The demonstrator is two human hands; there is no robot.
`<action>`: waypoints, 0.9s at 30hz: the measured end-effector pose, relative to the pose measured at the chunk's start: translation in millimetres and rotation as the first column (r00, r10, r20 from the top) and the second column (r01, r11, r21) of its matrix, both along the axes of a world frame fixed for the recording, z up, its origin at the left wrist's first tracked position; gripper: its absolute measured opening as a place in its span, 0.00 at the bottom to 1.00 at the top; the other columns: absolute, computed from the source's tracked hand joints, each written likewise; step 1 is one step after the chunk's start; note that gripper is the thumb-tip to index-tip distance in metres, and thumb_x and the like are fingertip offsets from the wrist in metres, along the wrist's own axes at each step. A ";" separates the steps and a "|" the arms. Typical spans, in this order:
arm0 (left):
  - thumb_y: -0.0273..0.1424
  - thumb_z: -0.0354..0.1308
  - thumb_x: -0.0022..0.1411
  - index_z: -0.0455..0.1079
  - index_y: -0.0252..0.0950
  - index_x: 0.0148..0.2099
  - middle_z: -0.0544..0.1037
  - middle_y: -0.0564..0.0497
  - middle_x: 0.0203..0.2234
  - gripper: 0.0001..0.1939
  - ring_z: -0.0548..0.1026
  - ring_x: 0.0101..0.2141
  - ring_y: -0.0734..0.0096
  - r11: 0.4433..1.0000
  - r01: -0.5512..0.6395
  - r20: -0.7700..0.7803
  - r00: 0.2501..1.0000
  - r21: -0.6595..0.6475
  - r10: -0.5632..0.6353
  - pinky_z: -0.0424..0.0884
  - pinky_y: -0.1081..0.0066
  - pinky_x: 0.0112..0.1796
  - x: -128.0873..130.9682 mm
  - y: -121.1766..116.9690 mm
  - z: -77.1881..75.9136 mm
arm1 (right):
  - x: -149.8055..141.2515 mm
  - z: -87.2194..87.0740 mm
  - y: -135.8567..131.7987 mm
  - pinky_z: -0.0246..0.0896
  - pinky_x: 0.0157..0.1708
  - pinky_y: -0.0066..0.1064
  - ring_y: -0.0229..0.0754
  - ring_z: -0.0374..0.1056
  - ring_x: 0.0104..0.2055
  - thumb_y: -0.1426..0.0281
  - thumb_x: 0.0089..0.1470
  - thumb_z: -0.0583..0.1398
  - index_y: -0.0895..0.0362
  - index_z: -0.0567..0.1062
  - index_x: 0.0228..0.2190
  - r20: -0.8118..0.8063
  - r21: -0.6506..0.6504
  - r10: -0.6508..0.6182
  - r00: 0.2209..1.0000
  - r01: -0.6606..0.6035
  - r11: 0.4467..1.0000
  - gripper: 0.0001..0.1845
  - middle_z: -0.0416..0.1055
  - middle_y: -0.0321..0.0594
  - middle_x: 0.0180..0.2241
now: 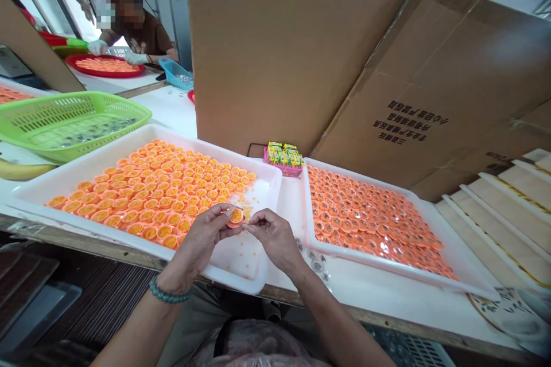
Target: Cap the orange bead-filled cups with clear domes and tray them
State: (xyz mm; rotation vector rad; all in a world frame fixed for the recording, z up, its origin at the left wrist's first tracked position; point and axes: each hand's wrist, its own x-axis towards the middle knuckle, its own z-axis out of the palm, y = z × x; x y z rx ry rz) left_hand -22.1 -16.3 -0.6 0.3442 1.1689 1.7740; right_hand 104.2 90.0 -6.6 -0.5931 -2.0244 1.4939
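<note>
My left hand pinches a small orange cup with a yellow-orange filling, its top facing up. Close beside it, my right hand has thumb and fingertips pressed together near the cup's edge; whatever lies between them is too small to make out. Both hands hover over the right end of a white tray, where orange crumbs are scattered. Rows of similar orange cups fill most of that tray. To the right, a second white tray holds many orange cups with shiny clear tops.
Small clear pieces lie between the trays. A pink basket of yellow-green packets stands behind. Cardboard sheets rise at the back. At left are a green basket and a banana. A gloved co-worker sits beyond.
</note>
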 end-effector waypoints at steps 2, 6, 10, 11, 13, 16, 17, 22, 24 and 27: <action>0.34 0.67 0.48 0.72 0.34 0.35 0.77 0.50 0.29 0.12 0.74 0.32 0.71 1.000 -0.008 0.017 1.000 0.003 0.008 0.73 0.69 0.38 -0.3 1.1 0.2 | 1.4 0.2 -0.5 0.62 0.31 0.27 0.35 0.65 0.30 0.67 0.48 0.63 0.56 0.74 0.34 0.000 -0.037 0.013 1.000 -0.013 0.999 0.09 0.69 0.34 0.27; 0.33 0.68 0.46 0.72 0.33 0.34 0.76 0.51 0.28 0.14 0.74 0.31 0.72 0.999 -0.051 0.048 0.998 -0.007 0.051 0.74 0.69 0.37 -0.3 2.8 1.6 | 2.6 1.5 -2.1 0.61 0.33 0.28 0.35 0.64 0.30 0.70 0.52 0.59 0.52 0.75 0.43 0.031 0.139 0.054 0.998 -0.057 0.989 0.15 0.70 0.35 0.29; 0.33 0.68 0.45 0.71 0.33 0.33 0.76 0.52 0.28 0.14 0.75 0.31 0.72 0.996 -0.090 0.057 0.994 -0.022 0.092 0.73 0.69 0.40 0.1 3.1 1.4 | 3.2 -0.8 -1.2 0.62 0.36 0.30 0.37 0.67 0.32 0.70 0.51 0.60 0.55 0.78 0.31 0.008 0.066 0.020 1.000 -0.020 0.998 0.06 0.73 0.38 0.30; 0.33 0.68 0.46 0.71 0.33 0.34 0.76 0.52 0.28 0.14 0.75 0.32 0.71 0.995 -0.095 0.046 0.994 -0.031 0.096 0.73 0.68 0.40 0.2 3.3 0.6 | 3.4 -1.8 -0.3 0.63 0.35 0.30 0.37 0.67 0.32 0.69 0.50 0.61 0.55 0.78 0.31 -0.011 -0.039 0.003 1.000 -0.004 0.999 0.06 0.73 0.38 0.30; 0.33 0.67 0.47 0.70 0.33 0.34 0.76 0.52 0.29 0.13 0.75 0.32 0.69 0.994 -0.095 0.006 0.995 -0.055 0.095 0.73 0.67 0.42 0.3 3.8 -1.6 | 3.8 -3.0 1.9 0.64 0.35 0.31 0.38 0.68 0.32 0.68 0.48 0.62 0.55 0.77 0.34 -0.042 -0.224 -0.019 0.999 0.009 0.975 0.08 0.73 0.37 0.30; 0.36 0.65 0.50 0.70 0.33 0.36 0.75 0.51 0.30 0.14 0.75 0.32 0.68 0.992 -0.081 -0.051 0.996 -0.092 0.077 0.72 0.64 0.42 0.4 4.5 -5.0 | 3.8 -2.3 5.3 0.63 0.40 0.32 0.39 0.68 0.36 0.68 0.47 0.63 0.54 0.78 0.34 -0.034 -0.224 -0.053 0.998 0.044 0.974 0.09 0.74 0.38 0.33; 0.36 0.65 0.50 0.70 0.33 0.36 0.75 0.51 0.30 0.14 0.75 0.32 0.68 0.993 -0.072 -0.061 0.996 -0.097 0.066 0.72 0.63 0.43 0.4 4.5 -5.8 | 3.5 -1.6 6.3 0.62 0.41 0.32 0.39 0.68 0.36 0.68 0.47 0.63 0.54 0.78 0.33 -0.022 -0.192 -0.065 0.998 0.059 0.980 0.08 0.74 0.38 0.33; 0.35 0.63 0.53 0.71 0.33 0.37 0.75 0.50 0.30 0.12 0.74 0.34 0.68 0.998 -0.008 -0.062 0.998 -0.068 0.004 0.72 0.63 0.44 0.5 3.8 -6.2 | -0.6 1.7 9.0 0.62 0.38 0.31 0.38 0.67 0.34 0.68 0.44 0.65 0.56 0.78 0.30 -0.040 -0.269 -0.026 0.999 0.014 0.963 0.07 0.74 0.36 0.30; 0.34 0.63 0.52 0.71 0.33 0.38 0.75 0.50 0.32 0.12 0.74 0.35 0.67 0.998 -0.006 -0.050 0.999 -0.061 0.003 0.72 0.63 0.44 0.6 3.7 -5.5 | -1.9 3.1 9.6 0.62 0.36 0.30 0.37 0.67 0.33 0.69 0.43 0.65 0.56 0.78 0.31 -0.059 -0.315 -0.004 0.998 -0.015 0.949 0.08 0.73 0.36 0.30; 0.34 0.63 0.52 0.72 0.33 0.38 0.75 0.49 0.33 0.12 0.74 0.36 0.67 0.998 -0.005 -0.040 0.999 -0.059 0.003 0.72 0.63 0.44 0.9 3.8 -5.0 | -1.9 5.6 10.1 0.62 0.34 0.28 0.35 0.65 0.30 0.70 0.43 0.65 0.56 0.77 0.33 -0.068 -0.365 0.015 0.998 -0.038 0.930 0.11 0.71 0.34 0.27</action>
